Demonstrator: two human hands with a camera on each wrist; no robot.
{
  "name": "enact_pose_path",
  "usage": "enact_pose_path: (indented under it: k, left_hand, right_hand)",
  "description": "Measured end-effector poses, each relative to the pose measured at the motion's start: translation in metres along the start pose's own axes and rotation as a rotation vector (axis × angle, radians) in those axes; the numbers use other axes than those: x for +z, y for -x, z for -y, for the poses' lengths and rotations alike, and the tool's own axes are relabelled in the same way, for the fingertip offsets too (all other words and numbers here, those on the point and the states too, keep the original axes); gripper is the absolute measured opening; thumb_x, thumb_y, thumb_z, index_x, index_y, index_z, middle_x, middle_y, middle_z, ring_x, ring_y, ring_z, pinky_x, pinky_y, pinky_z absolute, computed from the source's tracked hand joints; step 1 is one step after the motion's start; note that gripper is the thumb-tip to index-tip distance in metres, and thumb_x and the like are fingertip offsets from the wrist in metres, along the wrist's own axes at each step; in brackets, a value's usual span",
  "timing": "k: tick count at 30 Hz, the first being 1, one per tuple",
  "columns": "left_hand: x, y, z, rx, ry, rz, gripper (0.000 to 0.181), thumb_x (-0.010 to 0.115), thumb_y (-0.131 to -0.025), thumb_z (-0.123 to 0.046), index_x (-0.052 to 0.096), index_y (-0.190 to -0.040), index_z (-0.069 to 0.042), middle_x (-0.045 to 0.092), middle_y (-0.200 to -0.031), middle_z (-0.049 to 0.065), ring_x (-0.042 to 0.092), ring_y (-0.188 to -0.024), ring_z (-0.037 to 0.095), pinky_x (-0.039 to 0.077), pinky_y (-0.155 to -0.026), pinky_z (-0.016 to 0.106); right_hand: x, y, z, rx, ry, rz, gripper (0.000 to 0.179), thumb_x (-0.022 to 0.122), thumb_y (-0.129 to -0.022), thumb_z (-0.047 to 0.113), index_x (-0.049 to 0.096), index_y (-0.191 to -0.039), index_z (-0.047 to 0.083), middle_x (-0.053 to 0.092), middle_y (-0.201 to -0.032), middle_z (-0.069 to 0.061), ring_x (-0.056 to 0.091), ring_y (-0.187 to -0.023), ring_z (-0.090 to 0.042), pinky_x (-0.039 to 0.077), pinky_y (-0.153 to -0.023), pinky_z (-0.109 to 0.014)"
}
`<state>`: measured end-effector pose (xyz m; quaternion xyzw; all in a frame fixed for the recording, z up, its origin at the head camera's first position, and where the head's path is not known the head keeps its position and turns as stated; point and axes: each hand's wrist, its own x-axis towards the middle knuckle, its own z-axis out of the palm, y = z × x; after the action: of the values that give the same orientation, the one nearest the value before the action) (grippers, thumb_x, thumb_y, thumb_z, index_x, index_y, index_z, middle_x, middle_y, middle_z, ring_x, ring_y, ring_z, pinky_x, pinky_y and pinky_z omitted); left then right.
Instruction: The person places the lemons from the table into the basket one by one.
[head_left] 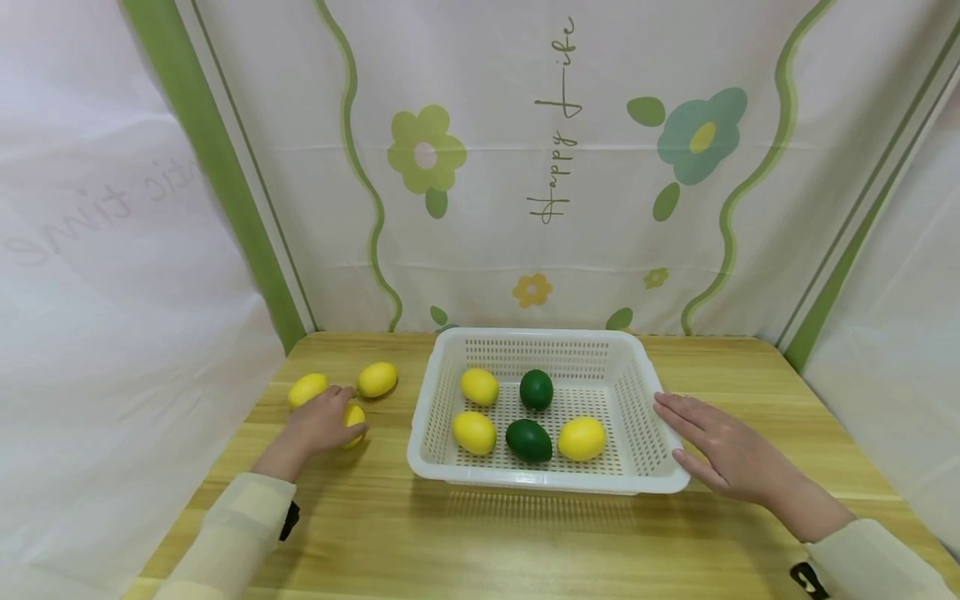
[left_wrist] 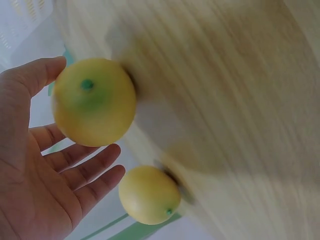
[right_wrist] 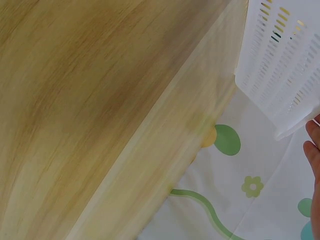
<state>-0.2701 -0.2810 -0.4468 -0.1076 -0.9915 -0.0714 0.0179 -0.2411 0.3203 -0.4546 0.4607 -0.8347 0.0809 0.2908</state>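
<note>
At the left of the table, my left hand [head_left: 321, 421] is around a yellow lemon [left_wrist: 94, 102], thumb on one side and fingers on the other. The lemon sits close to the wood, partly hidden by the hand in the head view. Two more lemons lie beside it, one lemon [head_left: 308, 389] just behind the hand and another lemon [head_left: 377, 379] farther back. My right hand [head_left: 723, 446] rests with extended fingers against the right rim of a white plastic basket [head_left: 547, 478]. Inside the basket are three yellow lemons [head_left: 582, 438] and two dark green, lemon-shaped fruits [head_left: 529, 441].
The basket stands mid-table on a wooden table [head_left: 525, 550]. A white curtain [head_left: 487, 242] with printed flowers hangs along the far edge, and more white cloth [head_left: 112, 333] borders the sides.
</note>
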Motion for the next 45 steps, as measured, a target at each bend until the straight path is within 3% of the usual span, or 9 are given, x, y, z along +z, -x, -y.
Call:
enact_pose_path:
  k: [13,23,33,45]
  left_hand:
    - [0.008,-0.005,-0.002,0.006,0.035,0.025,0.065,0.070,-0.087,-0.040,0.053,-0.130,0.007,0.052,-0.128,0.031,0.056,-0.109,0.045,0.048,-0.088,0.057]
    - [0.012,-0.007,-0.004,-0.005,0.054,0.037,0.060,0.070,-0.086,-0.039,0.056,-0.126,0.004,0.058,-0.122,0.024,0.061,-0.099,0.036,0.051,-0.081,0.053]
    - [0.016,-0.011,-0.004,-0.006,0.102,0.048,0.061,0.070,-0.086,-0.033,0.053,-0.129,0.006,0.056,-0.126,0.026,0.056,-0.112,0.039,0.046,-0.091,0.054]
    - [0.016,-0.011,-0.005,-0.006,0.121,0.046,0.059,0.071,-0.085,-0.030,0.053,-0.128,0.007,0.057,-0.124,0.025,0.056,-0.110,0.038,0.047,-0.090,0.053]
  right_hand:
    - [-0.001,-0.001,0.001,0.006,-0.008,0.008,0.061,0.034,-0.104,0.043,0.054,-0.134,-0.006,0.052,-0.138,-0.020,0.049,-0.125,-0.032,0.017,-0.115,-0.023]
    - [-0.001,-0.001,0.000,0.010,-0.004,0.014,0.062,0.034,-0.104,0.043,0.053,-0.134,-0.007,0.051,-0.138,-0.021,0.048,-0.126,-0.032,0.016,-0.115,-0.023]
    - [-0.001,-0.001,0.000,0.003,-0.004,0.006,0.061,0.035,-0.104,0.043,0.053,-0.134,-0.007,0.051,-0.138,-0.020,0.048,-0.126,-0.031,0.017,-0.115,-0.023]
    - [-0.001,-0.001,0.001,0.006,-0.004,0.008,0.061,0.034,-0.104,0.043,0.053,-0.134,-0.006,0.051,-0.138,-0.019,0.048,-0.126,-0.031,0.017,-0.115,-0.022]
